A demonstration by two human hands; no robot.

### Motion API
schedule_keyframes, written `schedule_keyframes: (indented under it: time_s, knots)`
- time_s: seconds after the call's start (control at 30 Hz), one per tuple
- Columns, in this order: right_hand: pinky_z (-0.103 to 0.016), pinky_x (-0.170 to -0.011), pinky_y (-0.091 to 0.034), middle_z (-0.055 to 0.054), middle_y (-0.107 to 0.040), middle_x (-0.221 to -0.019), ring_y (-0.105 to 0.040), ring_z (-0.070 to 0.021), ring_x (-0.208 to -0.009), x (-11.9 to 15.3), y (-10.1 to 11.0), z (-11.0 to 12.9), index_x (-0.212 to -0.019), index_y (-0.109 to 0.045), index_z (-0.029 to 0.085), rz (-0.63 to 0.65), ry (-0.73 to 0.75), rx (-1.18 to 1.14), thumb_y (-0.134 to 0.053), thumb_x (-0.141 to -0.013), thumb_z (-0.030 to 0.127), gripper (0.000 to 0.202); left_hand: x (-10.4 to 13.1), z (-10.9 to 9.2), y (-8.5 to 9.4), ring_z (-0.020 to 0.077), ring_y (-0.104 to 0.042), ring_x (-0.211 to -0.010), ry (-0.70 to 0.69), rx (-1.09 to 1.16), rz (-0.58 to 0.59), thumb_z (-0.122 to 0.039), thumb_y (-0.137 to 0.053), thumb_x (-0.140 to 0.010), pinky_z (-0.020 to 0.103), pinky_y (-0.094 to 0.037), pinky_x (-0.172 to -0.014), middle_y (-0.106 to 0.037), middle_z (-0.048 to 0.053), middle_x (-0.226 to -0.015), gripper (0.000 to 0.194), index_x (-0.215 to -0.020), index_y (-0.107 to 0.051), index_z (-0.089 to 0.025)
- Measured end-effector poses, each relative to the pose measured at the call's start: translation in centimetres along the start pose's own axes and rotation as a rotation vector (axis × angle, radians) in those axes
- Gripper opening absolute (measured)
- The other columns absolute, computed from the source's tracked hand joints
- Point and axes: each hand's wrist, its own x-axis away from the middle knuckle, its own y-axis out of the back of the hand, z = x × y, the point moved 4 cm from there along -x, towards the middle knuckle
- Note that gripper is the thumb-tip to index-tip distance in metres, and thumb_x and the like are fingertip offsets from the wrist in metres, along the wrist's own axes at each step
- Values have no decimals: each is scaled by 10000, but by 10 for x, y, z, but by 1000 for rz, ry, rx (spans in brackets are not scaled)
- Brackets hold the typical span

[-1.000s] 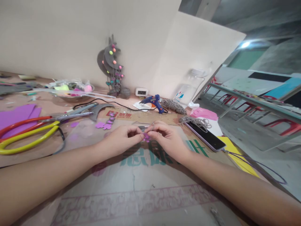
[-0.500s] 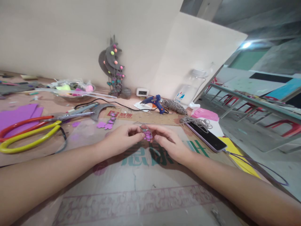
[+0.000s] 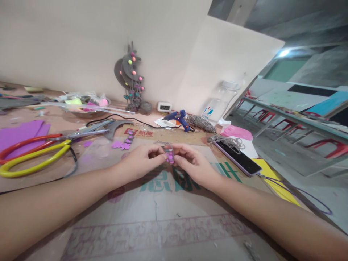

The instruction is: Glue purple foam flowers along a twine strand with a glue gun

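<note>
Over the middle of the cardboard, my left hand pinches a small purple foam piece between thumb and fingers. Grey string loops around the piece. From the other side, my right hand is closed at the piece's edge, its thumb and index finger at the string. The piece's exact shape is partly covered by fingertips. Just beyond my left hand lie purple flower-shaped cutouts beside a short row of purple bits on grey.
Red-and-yellow-handled scissors and purple sheets lie left. A blue glue gun, grey yarn and a clock stand behind. A phone is right; a grey crescent hanging decoration is against the wall.
The purple piece has turned slightly between my fingers and looks narrower. My right thumb has shifted a little to the left, closer to it.
</note>
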Motion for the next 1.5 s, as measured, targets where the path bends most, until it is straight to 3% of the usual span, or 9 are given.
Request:
schedule_keyframes:
  time_s: [0.17,0.4,0.67,0.83,1.23,1.4,1.5]
  knots:
    - [-273,-704,-471,-24,-603,-867,-558,-114,-738,0,0,0,-1120,-530,204,0,-5,-65,-512,-852,286,281,1,2,1,118,-471,-575,2,-52,-44,-370,-466,-790,224,-341,-547,-536,-16,-608,251,-695,-579,-168]
    - [-280,-659,-471,4,-588,-723,-562,-118,-668,-2,0,-3,-1098,-521,205,-29,-12,10,-539,-836,270,271,1,0,0,129,-507,-622,-18,-79,-32,-353,-461,-806,231,-368,-582,-592,1,-668,249,-729,-612,-170]
    - [-273,-638,-466,18,-555,-685,-547,-113,-636,-3,1,0,-1096,-483,205,-45,-16,-88,-501,-859,357,282,0,2,2,116,-497,-609,-40,-32,-56,-375,-471,-811,216,-349,-554,-592,-14,-674,255,-739,-606,-171]
    - [-255,-648,-447,20,-549,-775,-542,-103,-693,-4,0,-7,-1148,-406,233,-22,-28,-64,-595,-798,265,399,0,3,3,126,-504,-645,-24,-23,-78,-361,-488,-797,226,-356,-584,-593,-16,-690,231,-735,-603,-170]
    - [-257,-626,-482,33,-581,-700,-574,-100,-621,-5,-2,-6,-1111,-431,238,-30,-36,-128,-544,-826,237,306,0,-2,1,116,-482,-595,-31,-14,-22,-314,-474,-797,224,-331,-548,-580,-17,-643,223,-710,-615,-164]
    - [-253,-633,-478,32,-582,-706,-573,-98,-631,-4,-1,-8,-1132,-426,234,-23,-18,-92,-530,-838,230,311,0,-1,0,136,-543,-684,-45,6,-15,-317,-457,-811,232,-379,-615,-624,1,-722,232,-751,-625,-168]
    - [-257,-644,-476,30,-582,-720,-579,-99,-639,-5,-3,-8,-1133,-424,232,-2,-21,-88,-528,-840,228,311,0,0,-1,129,-528,-629,-8,-47,-15,-330,-477,-795,228,-365,-563,-625,1,-702,229,-763,-636,-169]
